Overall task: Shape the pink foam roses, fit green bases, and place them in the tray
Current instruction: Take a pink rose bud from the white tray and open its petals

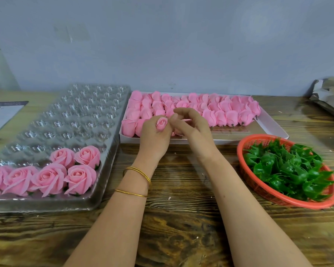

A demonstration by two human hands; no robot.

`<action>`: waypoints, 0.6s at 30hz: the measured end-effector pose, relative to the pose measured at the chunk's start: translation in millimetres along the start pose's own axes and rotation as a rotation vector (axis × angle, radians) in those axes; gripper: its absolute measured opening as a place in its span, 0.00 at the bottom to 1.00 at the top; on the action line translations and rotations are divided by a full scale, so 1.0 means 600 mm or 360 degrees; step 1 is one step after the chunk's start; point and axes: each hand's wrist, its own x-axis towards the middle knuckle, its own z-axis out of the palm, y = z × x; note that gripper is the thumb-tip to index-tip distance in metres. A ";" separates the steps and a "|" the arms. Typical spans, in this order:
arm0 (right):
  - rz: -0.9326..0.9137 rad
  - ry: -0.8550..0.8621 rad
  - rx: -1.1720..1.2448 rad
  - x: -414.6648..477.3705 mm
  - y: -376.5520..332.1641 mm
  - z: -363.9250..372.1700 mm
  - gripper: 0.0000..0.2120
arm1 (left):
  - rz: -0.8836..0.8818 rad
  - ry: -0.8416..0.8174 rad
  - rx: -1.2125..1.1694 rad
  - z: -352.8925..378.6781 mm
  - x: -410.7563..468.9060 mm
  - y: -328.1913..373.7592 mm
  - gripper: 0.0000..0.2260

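- I see the left hand (156, 136) wrapped around a small pink rose bud (161, 123), holding it up over the wooden table (181, 218).
- The right hand (189, 124) pinches the bud's outer petals with its fingertips.
- Just behind the hands is a white box (274, 128) full of closed pink buds (229, 110).
- A clear tray (81, 112) on the left holds six open roses (52, 174) in its near corner.
- A red basket (289, 201) on the right holds green bases (289, 168).
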 end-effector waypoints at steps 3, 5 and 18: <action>0.0000 -0.0012 -0.0087 0.001 0.005 0.005 0.25 | 0.0024 -0.0022 0.0086 0.003 -0.007 0.007 0.13; 0.0006 0.0000 -0.0119 0.003 0.007 0.006 0.21 | 0.0004 -0.0017 0.0100 0.004 -0.012 0.013 0.14; -0.0015 -0.0085 -0.0121 0.003 0.005 0.001 0.16 | 0.0103 -0.0081 0.0149 0.007 -0.014 0.013 0.14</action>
